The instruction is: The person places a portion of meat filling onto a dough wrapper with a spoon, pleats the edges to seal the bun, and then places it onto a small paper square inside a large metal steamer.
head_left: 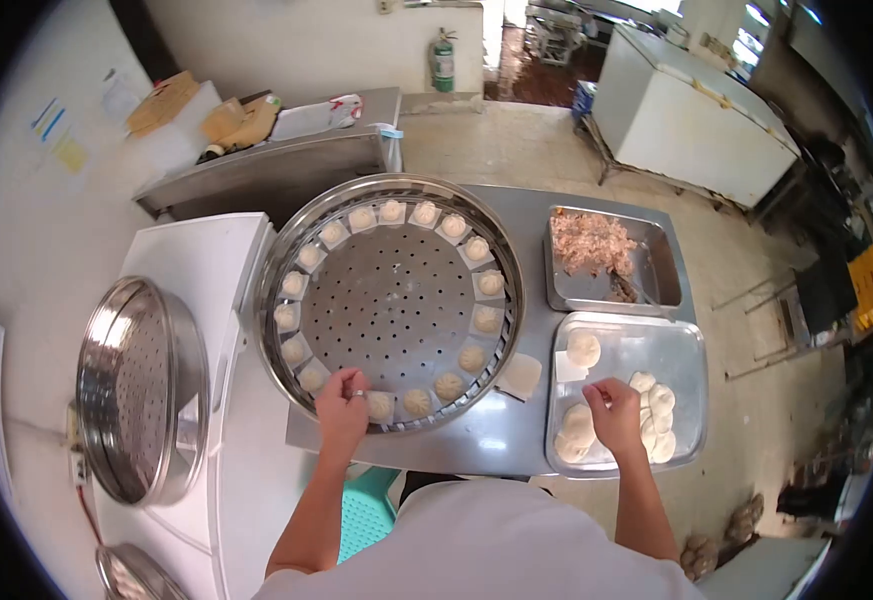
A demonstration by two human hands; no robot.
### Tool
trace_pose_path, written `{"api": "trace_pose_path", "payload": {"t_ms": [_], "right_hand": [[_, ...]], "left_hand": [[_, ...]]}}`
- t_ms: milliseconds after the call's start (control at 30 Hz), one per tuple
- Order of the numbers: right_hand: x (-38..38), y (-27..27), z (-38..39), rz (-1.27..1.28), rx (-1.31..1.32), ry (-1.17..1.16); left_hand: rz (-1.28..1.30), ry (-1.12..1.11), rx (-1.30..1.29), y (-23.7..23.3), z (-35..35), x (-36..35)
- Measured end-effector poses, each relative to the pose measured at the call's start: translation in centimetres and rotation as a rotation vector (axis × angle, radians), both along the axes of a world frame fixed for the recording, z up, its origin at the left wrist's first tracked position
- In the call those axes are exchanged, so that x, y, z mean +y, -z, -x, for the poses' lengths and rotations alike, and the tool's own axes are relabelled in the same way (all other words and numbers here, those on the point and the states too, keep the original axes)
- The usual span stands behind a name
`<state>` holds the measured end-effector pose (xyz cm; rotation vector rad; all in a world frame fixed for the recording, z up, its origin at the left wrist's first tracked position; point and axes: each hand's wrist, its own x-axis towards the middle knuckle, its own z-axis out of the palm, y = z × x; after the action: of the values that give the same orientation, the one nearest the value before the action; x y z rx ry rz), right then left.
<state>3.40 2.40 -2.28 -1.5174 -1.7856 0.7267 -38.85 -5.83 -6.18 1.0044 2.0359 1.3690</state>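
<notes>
Curled left hand [344, 405] rests beside a pleated bun [380, 406] inside the steamer [386, 300], curled right hand [616, 412] above dough balls [661, 402]; whether either grip clamps anything cannot be told. The bun, likely light and soft, needs low cradling.

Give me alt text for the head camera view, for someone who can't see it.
A person's left hand is over the near edge of a round perforated steamer ringed with pleated buns, while the right hand hovers over a metal tray of dough rounds. Beyond that tray sits a pan of pinkish ground mixture.
</notes>
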Motion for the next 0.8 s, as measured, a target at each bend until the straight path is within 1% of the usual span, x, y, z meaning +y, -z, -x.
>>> {"api": "trace_pose_path", "payload": {"t_ms": [67,167,233,267,333,433,533,633,733,767,800], "right_hand": [[-0.9,0.8,-3.3,-0.008,0.039,0.014],[-1.5,1.9,-6.7,0.097,0.120,0.024],[-1.6,1.9,-7.8,0.197,0.125,0.033],[-1.4,1.8,-7.9,0.200,0.129,0.009],[-0.8,1.5,-7.4,0.200,0.132,-0.029],[0.6,-0.7,-4.7,0.099,0.116,-0.064],[3.4,-1.4,-1.0,0.085,0.176,-0.104],[6.6,-1.5,4.1,0.166,0.343,-0.175],[9.9,-0.3,9.8,0.237,0.411,-0.217],[10.9,-0.3,11.7,0.280,0.384,-0.225],[11.9,-0.2,13.4,0.304,0.362,-0.177]], "left_hand": [[-0.023,-0.033,0.003,1.4,-2.5,-0.3],[0.013,-0.086,0.096,0.5,-4.6,-0.5],[0.004,-0.131,0.117,1.5,-3.6,-0.5],[-0.004,-0.145,0.125,1.8,-2.7,-0.3],[0.015,-0.193,0.196,0.5,-0.8,0.5],[0.053,-0.259,0.276,-0.8,3.7,3.0],[0.033,-0.266,0.316,-1.5,9.3,7.4],[0.052,-0.199,0.305,-1.8,14.6,12.1],[0.149,-0.121,0.276,-0.5,19.5,16.9],[0.191,-0.097,0.266,0.2,21.0,18.4],[0.227,-0.076,0.265,0.6,22.0,19.7]]}}
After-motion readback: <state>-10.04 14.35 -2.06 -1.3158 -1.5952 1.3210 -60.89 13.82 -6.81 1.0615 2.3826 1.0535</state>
